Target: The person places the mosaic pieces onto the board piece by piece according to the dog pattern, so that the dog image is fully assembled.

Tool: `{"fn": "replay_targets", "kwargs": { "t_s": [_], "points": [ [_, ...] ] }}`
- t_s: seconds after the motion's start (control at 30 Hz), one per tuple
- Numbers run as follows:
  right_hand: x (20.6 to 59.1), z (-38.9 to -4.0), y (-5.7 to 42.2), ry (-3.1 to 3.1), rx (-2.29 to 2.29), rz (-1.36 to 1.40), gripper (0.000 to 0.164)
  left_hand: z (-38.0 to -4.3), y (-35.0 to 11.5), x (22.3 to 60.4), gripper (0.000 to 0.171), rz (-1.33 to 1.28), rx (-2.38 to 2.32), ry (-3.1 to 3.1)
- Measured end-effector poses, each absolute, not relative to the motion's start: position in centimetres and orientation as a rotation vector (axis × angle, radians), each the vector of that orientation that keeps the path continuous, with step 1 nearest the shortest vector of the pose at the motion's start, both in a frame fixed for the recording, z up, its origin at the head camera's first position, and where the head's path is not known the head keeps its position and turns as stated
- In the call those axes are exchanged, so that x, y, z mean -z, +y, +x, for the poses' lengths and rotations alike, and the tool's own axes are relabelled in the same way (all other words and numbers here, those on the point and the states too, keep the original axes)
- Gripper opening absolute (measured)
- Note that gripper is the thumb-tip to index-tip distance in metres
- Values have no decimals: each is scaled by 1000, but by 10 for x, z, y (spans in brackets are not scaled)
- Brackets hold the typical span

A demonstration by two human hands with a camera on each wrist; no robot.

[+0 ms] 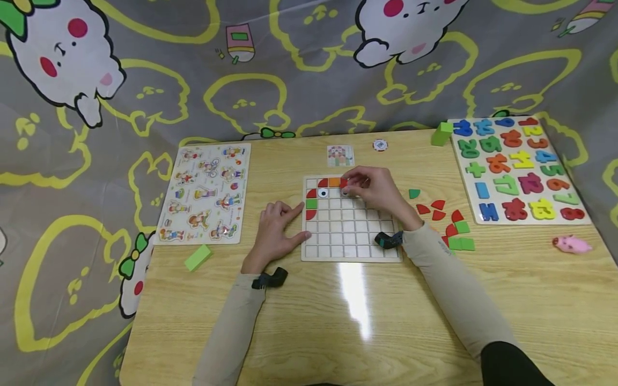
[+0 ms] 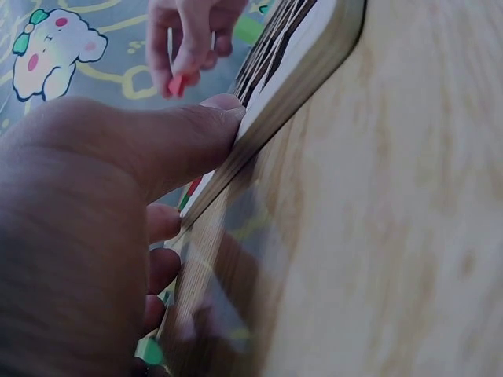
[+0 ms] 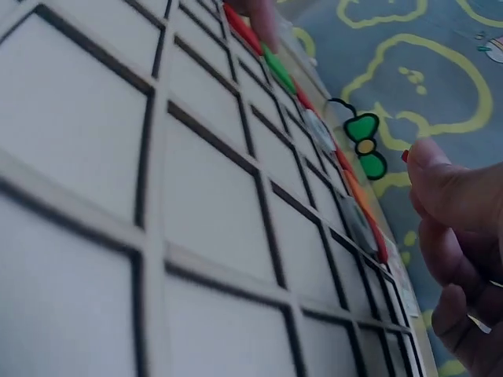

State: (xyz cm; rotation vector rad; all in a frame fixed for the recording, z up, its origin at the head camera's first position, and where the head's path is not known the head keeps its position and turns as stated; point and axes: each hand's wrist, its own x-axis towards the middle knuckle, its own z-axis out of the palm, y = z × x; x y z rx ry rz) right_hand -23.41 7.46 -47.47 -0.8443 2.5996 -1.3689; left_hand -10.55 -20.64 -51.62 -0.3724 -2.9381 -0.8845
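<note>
A white grid board (image 1: 338,230) lies in the middle of the table. Along its top and left sides sit red quarter-round pieces (image 1: 311,215), an orange square (image 1: 334,182), a green square (image 1: 311,203) and round eye pieces (image 1: 323,193). My left hand (image 1: 275,233) rests at the board's left edge, thumb and forefinger spread and touching it. Over the board's upper part, my right hand (image 1: 375,188) pinches a small red piece (image 2: 179,84) between thumb and fingers, raised above the grid. In the right wrist view, only a sliver of that piece shows past the thumb.
Loose red and green pieces (image 1: 438,215) lie right of the board. A number puzzle (image 1: 523,171) and pink pig (image 1: 572,244) are farther right; a figure puzzle (image 1: 203,193) is left. Green blocks (image 1: 198,258), a picture card (image 1: 340,156) and a round chip (image 1: 380,145) lie around.
</note>
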Motion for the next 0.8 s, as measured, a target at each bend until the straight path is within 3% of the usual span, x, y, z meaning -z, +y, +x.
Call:
{"fn": "replay_targets", "kwargs": {
  "t_s": [0.2, 0.8],
  "points": [
    [483, -237, 60, 2624, 1247, -979, 21, -106, -206, 515, 74, -387, 877, -2934],
    [481, -235, 57, 2588, 1037, -966, 24, -106, -207, 514, 74, -383, 874, -2938]
  ]
}}
